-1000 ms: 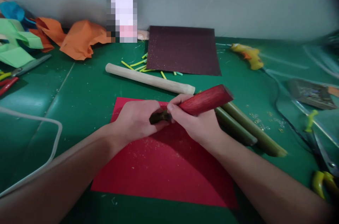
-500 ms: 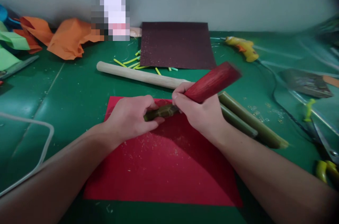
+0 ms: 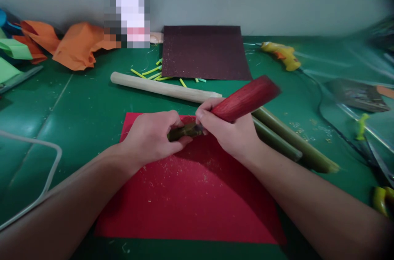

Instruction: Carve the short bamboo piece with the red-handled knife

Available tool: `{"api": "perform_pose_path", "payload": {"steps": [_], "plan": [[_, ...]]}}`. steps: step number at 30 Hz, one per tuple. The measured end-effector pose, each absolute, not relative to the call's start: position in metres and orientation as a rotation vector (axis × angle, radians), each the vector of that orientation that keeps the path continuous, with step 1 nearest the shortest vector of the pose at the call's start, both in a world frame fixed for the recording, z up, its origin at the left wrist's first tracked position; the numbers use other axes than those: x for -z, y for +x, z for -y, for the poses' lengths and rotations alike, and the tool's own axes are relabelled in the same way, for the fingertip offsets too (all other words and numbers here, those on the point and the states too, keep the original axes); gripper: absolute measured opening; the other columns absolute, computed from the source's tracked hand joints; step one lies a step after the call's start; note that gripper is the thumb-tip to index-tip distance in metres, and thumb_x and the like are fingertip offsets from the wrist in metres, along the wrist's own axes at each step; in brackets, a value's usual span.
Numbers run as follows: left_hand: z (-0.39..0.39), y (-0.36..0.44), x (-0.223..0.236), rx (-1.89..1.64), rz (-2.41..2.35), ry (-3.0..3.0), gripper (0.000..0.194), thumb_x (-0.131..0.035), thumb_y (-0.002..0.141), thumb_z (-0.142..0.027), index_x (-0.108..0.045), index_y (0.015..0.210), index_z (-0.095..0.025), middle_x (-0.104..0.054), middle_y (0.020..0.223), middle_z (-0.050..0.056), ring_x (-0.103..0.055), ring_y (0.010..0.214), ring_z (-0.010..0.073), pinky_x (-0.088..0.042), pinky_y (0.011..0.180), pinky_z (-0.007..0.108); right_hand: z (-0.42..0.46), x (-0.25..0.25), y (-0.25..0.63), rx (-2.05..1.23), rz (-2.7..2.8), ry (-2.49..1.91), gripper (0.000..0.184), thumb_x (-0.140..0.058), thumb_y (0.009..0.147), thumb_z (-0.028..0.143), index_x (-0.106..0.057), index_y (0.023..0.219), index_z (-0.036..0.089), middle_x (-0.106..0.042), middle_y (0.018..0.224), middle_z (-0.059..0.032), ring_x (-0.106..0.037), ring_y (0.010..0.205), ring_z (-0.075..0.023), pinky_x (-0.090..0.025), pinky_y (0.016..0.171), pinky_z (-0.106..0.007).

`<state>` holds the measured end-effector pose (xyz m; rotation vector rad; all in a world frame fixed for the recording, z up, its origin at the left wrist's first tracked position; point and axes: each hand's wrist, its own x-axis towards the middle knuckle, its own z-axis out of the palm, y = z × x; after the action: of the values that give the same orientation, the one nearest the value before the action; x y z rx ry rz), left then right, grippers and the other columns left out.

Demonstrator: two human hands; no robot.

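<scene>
My left hand [image 3: 150, 139] is closed around a short dark green stick piece [image 3: 184, 131], holding it over a red paper sheet [image 3: 191, 198] on the green table. My right hand [image 3: 230, 133] grips a tool with a thick red wooden handle [image 3: 246, 98], its working end pressed against the green piece between my two hands; the blade itself is hidden by my fingers. Fine shavings are scattered over the red sheet below my hands.
A pale wooden dowel [image 3: 160, 87] lies behind my hands. Two long green stalks [image 3: 292, 145] lie to the right. A dark brown sheet [image 3: 205, 53], orange paper [image 3: 76, 46], a yellow glue gun [image 3: 281, 55], scissors [image 3: 377, 169] and a white cable [image 3: 40, 174] surround the sheet.
The red handle tipped up and dropped slightly back while my right hand worked against the green piece. The view shifted a little, so things appear further left.
</scene>
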<state>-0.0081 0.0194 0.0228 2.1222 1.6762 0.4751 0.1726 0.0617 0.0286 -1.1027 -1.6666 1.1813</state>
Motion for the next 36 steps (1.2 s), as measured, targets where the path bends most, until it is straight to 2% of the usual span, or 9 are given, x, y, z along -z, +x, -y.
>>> {"api": "perform_pose_path", "payload": {"steps": [4,9,14,20,25,28,36], "plan": [[-0.0191,-0.0077,-0.0241,-0.466,-1.672,2.106,0.030,-0.066,0.078,-0.049,-0.064,0.079,-0.019,-0.045,0.055,-0.005,-0.039,0.050,0.0096,-0.028,0.049,0.023,-0.0616,-0.0282,0.1727,-1.146,1.644,-1.104,0.019,-0.060,0.073,0.017,-0.054,0.057,0.023,-0.053,0.056,0.0012,-0.049,0.055,-0.0122,-0.041,0.051,-0.028],[-0.0193,-0.0078,-0.0230,-0.493,-1.659,2.099,0.030,-0.066,0.080,-0.049,-0.066,0.081,-0.019,-0.047,0.057,-0.004,-0.040,0.052,0.0100,-0.029,0.050,0.024,-0.0620,-0.0271,0.1734,-1.096,1.600,-1.113,0.018,-0.056,0.070,0.015,-0.054,0.054,0.023,-0.047,0.051,0.0019,-0.041,0.048,-0.0102,-0.032,0.045,-0.029],[-0.0199,-0.0081,-0.0210,-0.517,-1.667,2.062,0.030,-0.068,0.079,-0.049,-0.065,0.081,-0.019,-0.046,0.056,-0.005,-0.038,0.051,0.0098,-0.028,0.050,0.024,-0.0634,-0.0260,0.1739,-1.066,1.596,-1.084,0.018,-0.057,0.071,0.015,-0.056,0.055,0.023,-0.048,0.053,0.0021,-0.042,0.048,-0.0098,-0.032,0.046,-0.029],[-0.0208,-0.0093,-0.0158,-0.600,-1.598,1.995,0.030,-0.070,0.078,-0.048,-0.064,0.080,-0.019,-0.059,0.065,-0.003,-0.044,0.055,0.0097,-0.031,0.050,0.023,-0.0611,-0.0267,0.1758,-1.066,1.736,-0.993,0.019,-0.057,0.069,0.014,-0.054,0.053,0.024,-0.051,0.054,0.0013,-0.045,0.052,-0.0110,-0.036,0.050,-0.030],[-0.0206,-0.0081,-0.0189,-0.575,-1.634,2.009,0.030,-0.070,0.077,-0.048,-0.064,0.079,-0.019,-0.044,0.055,-0.006,-0.036,0.050,0.0089,-0.027,0.048,0.023,-0.0614,-0.0215,0.1754,-1.031,1.597,-1.011,0.018,-0.059,0.072,0.016,-0.057,0.056,0.025,-0.053,0.057,0.0007,-0.046,0.052,-0.0114,-0.036,0.050,-0.031],[-0.0202,-0.0078,-0.0208,-0.545,-1.669,2.012,0.034,-0.069,0.077,-0.052,-0.062,0.077,-0.019,-0.041,0.054,-0.006,-0.035,0.050,0.0093,-0.026,0.047,0.024,-0.0630,-0.0211,0.1752,-1.034,1.603,-1.015,0.018,-0.060,0.074,0.019,-0.059,0.057,0.025,-0.053,0.057,0.0008,-0.045,0.050,-0.0112,-0.036,0.048,-0.031],[-0.0214,-0.0094,-0.0164,-0.586,-1.628,1.992,0.031,-0.069,0.078,-0.049,-0.064,0.080,-0.019,-0.056,0.062,-0.004,-0.041,0.054,0.0097,-0.032,0.049,0.023,-0.0628,-0.0246,0.1766,-1.059,1.743,-0.917,0.020,-0.057,0.069,0.012,-0.053,0.053,0.023,-0.050,0.053,0.0025,-0.045,0.050,-0.0104,-0.036,0.046,-0.028]]}}
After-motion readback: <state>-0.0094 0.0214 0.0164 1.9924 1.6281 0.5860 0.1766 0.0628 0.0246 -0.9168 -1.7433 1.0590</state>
